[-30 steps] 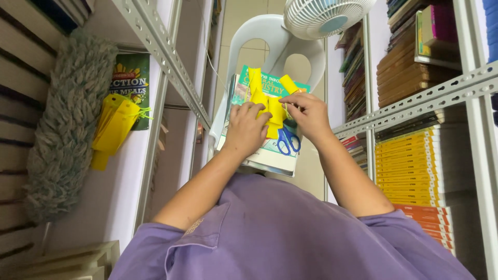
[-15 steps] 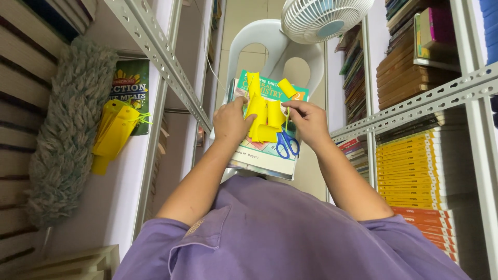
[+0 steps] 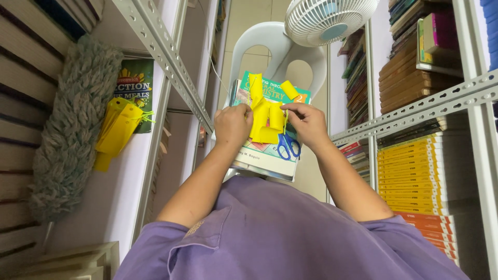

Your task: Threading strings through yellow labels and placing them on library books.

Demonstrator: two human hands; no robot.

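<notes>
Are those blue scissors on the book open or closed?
Cannot tell for sure: the blue scissors lie on the book, handles side by side, blades hidden under yellow strips.

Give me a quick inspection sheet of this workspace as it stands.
Surface: book stack on a white plastic chair.
Job's things: yellow tags on the top book; thin string at them.
Clutter: blue scissors; rolled yellow piece.
Grips: left hand holds the tags; right hand pinches the string.
Cables: thin cord along the left shelf.
Surroundings: metal shelves of books, fan, duster, hanging yellow tag bundle.
</notes>
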